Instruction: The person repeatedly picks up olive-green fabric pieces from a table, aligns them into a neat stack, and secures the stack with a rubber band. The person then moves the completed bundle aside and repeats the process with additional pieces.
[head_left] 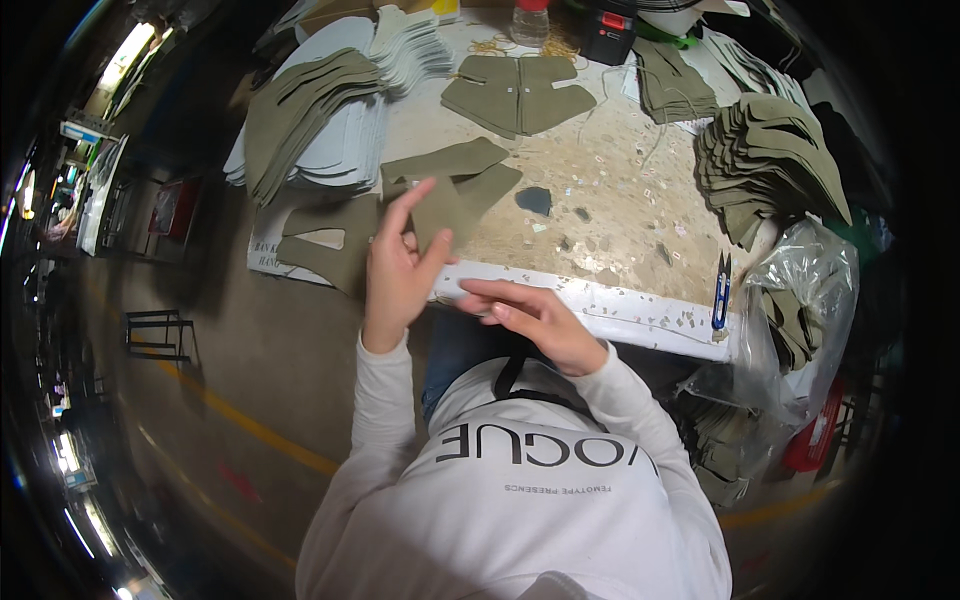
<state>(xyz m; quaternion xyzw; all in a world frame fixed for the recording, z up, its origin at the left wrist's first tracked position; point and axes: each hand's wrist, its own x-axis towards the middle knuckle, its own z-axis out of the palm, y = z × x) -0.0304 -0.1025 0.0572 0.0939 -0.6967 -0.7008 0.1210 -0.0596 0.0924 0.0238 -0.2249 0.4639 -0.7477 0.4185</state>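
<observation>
My left hand [400,262] is raised over the table's near left edge, index finger stretched out and thumb apart, with nothing visible in it. Below and beside it lie olive cut pieces [462,205], seemingly fabric or leather; another olive piece with a slot [325,238] reaches the table's left corner. My right hand [545,322] hovers at the front edge, index finger and thumb extended toward the left hand. I see nothing held there; its other fingers are partly hidden. Farther back lies a pair of olive pieces [518,93], side by side.
Stacks of olive pieces stand at left [305,115] and right [765,165]. Blue thread snips [721,292] lie at the right front. Small scraps [590,215] litter the tabletop. A clear plastic bag [800,290] hangs at the right edge; a red-capped jar [530,22] stands behind.
</observation>
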